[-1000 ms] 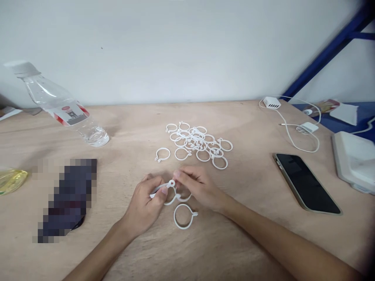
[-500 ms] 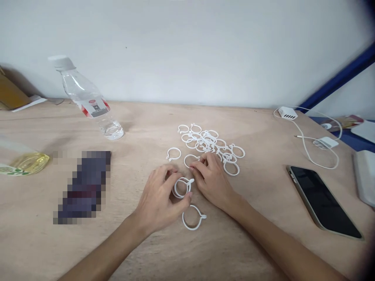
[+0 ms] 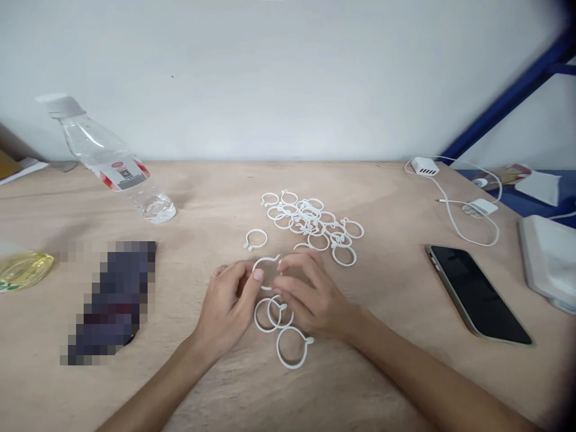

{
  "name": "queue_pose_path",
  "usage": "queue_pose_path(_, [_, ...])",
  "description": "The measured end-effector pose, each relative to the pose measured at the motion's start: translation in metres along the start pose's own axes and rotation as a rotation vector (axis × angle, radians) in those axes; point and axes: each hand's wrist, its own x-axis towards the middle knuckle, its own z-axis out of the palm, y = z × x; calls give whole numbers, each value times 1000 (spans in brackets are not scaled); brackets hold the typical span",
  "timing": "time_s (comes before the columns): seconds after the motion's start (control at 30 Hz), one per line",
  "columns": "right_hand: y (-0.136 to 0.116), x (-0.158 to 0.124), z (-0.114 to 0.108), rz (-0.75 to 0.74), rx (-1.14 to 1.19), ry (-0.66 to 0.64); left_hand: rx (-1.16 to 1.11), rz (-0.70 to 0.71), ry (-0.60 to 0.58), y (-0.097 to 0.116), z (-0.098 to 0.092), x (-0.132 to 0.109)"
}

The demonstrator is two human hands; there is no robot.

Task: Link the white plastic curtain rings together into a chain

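white open plastic ring pinched between both hands, just above the light wooden table. left hand thumb and finger closed on its left side, right hand fingertips closed on its right end. two overlapping white rings and a single white ring lie just below the hands. pile of white rings near behind. clear plastic bottle far left, black phone right.
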Motion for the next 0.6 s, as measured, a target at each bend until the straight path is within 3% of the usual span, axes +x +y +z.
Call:
queue_pose_path(0.13, [-9, 1, 3, -35, 105, 45, -48, -23, -42, 1, 0, 1])
queue_pose_path(0.27, [-8, 1, 1, 233, 332, 61, -84, -75, -63, -1, -1, -1])
queue_pose_path(0.4, [-3, 3, 1, 520, 597, -88, -119, -61, -143, -2, -2, -1])
queue_pose_path(0.47, [-2, 4, 2, 611, 673, -124, -93, -60, -118, -1, -2, -1])
queue_pose_path(0.6, [0, 7, 3, 711, 749, -71, -23, -50, -48, 2, -2, 0])
